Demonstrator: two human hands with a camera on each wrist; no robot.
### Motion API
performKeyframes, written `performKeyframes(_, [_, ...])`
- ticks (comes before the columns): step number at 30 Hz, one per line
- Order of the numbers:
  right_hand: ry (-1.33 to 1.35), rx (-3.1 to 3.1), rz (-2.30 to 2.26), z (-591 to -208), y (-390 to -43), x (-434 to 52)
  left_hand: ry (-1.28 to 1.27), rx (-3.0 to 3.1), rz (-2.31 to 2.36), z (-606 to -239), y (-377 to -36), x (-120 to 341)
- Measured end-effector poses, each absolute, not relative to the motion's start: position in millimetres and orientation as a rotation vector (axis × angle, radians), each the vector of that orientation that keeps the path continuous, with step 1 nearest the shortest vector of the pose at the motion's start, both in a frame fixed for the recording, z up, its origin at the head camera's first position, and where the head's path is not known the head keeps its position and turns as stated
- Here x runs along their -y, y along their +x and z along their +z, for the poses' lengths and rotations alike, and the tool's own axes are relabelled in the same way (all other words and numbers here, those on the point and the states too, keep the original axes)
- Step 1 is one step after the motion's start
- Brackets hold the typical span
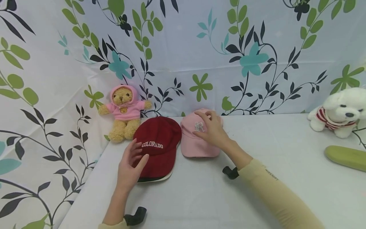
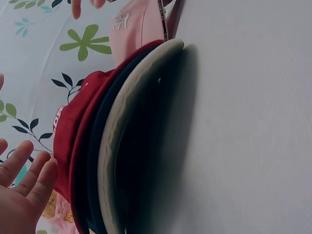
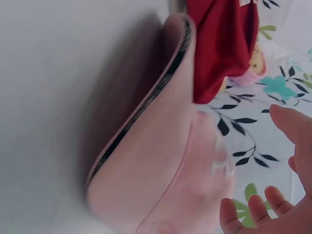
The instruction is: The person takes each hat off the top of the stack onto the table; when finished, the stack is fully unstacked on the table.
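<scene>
A dark red cap (image 1: 155,159) lettered COLORADO lies on the table, brim toward me. In the left wrist view, dark blue and cream layers (image 2: 112,146) show under its brim. My left hand (image 1: 129,168) is beside its left side, fingers spread and loosely bent, holding nothing. To the right, touching or nearly touching the red cap, sits a pink cap (image 1: 198,147) with a white R emblem. Above its crown hovers my right hand (image 1: 213,132), fingers and thumb apart, gripping nothing. In the right wrist view the pink cap's curved brim (image 3: 146,156) has a dark edge strip.
A teddy bear (image 1: 124,111) in a pink hoodie sits behind the red cap, against the leaf-patterned cloth (image 1: 177,47). At the right stand a white plush dog (image 1: 340,113) and a long green object (image 1: 346,157). White covering spreads over the table (image 1: 200,197).
</scene>
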State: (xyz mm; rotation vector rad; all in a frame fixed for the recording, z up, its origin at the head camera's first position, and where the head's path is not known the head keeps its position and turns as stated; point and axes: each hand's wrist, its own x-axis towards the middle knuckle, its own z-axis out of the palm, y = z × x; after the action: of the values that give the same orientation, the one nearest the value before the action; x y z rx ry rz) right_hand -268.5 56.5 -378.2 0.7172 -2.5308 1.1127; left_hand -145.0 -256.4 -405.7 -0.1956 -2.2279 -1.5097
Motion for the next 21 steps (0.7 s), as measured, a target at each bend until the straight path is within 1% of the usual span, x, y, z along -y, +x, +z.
performKeyframes(14, [0.816,2.487,1.318,-374.4,-262.1,-7.3,-0.018,2.317,-1.386,-418.5,-147.1,275.6])
performKeyframes(21, [0.816,2.452,1.490,-387.4,-266.1,14.1,0.080,2.394,-1.334,-424.9,-147.6,283.6])
